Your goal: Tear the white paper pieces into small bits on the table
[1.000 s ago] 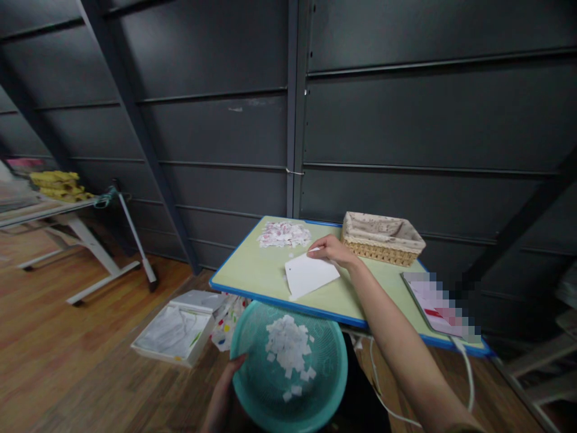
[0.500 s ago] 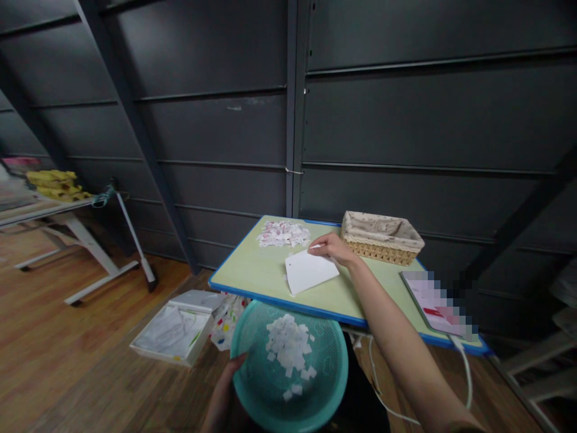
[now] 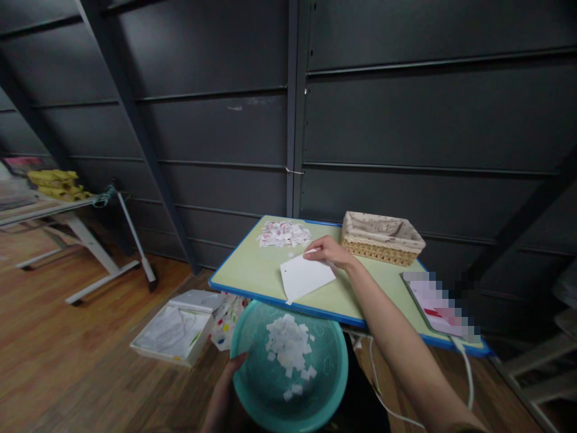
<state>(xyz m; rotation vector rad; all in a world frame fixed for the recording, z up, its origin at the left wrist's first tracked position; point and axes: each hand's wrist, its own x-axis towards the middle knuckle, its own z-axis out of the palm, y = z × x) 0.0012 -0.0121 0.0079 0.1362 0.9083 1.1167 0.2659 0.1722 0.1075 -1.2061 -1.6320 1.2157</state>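
Note:
My right hand pinches the upper edge of a white sheet of card with a small dark hole near one corner. The card is tilted over the front part of the pale green table, and a small white piece shows under its lower corner at the table edge. Below that edge, my left hand grips the left rim of a teal plastic strainer basket. Small white paper pieces are heaped inside it. Another pile of printed paper scraps lies at the table's back left.
A lined wicker basket stands at the back right of the table. A tablet with a white cable lies at the right end. On the floor to the left is an open white box. A dark panelled wall rises behind.
My right hand has drawn the card slightly left and toward the table's front edge, with a small white piece now at that edge. My left hand and the strainer basket have stayed put.

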